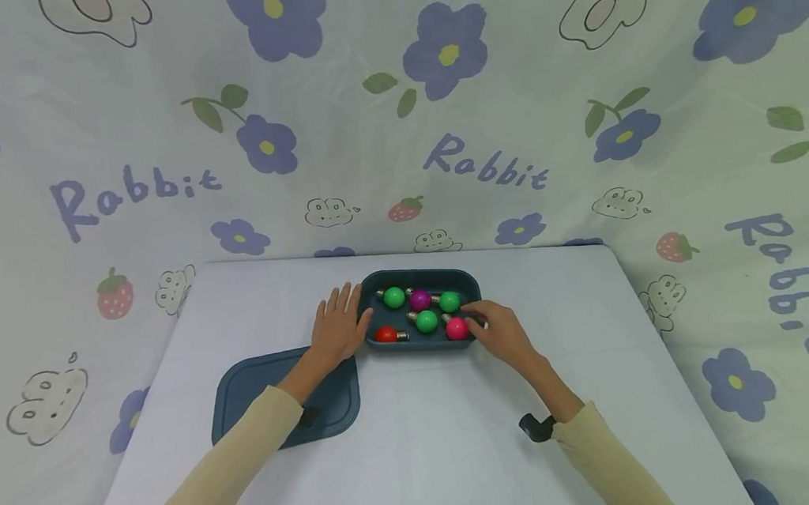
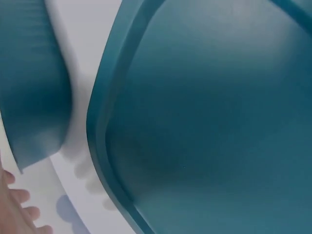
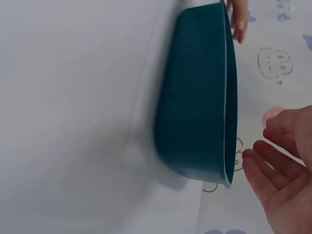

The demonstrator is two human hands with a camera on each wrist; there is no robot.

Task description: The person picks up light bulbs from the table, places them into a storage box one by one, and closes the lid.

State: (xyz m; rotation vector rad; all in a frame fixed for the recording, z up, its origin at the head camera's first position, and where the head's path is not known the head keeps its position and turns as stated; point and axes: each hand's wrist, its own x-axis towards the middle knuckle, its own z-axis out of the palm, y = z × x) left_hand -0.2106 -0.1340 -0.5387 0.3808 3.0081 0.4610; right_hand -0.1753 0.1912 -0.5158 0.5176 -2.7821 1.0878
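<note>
A dark teal plastic box [image 1: 422,347] stands on the table, holding several small coloured bulbs with metal screw bases. Three are green, one of them a green bulb [image 1: 426,321] in the middle; a purple bulb [image 1: 420,299], a red bulb [image 1: 385,334] and a pink bulb [image 1: 456,328] lie among them. My left hand [image 1: 336,325] is at the box's left end, fingers spread and straight; whether it touches the rim I cannot tell. At the right end is my right hand [image 3: 287,170], its fingers loosely bent and holding nothing, just beyond the rim in the right wrist view.
A flat teal lid [image 1: 244,392] lies left of the box, partly under my left forearm. The white table [image 1: 449,455] ends behind the box at a hanging cloth [image 1: 338,131] printed with flowers and rabbits. A dark device [image 1: 535,428] sits at my right wrist.
</note>
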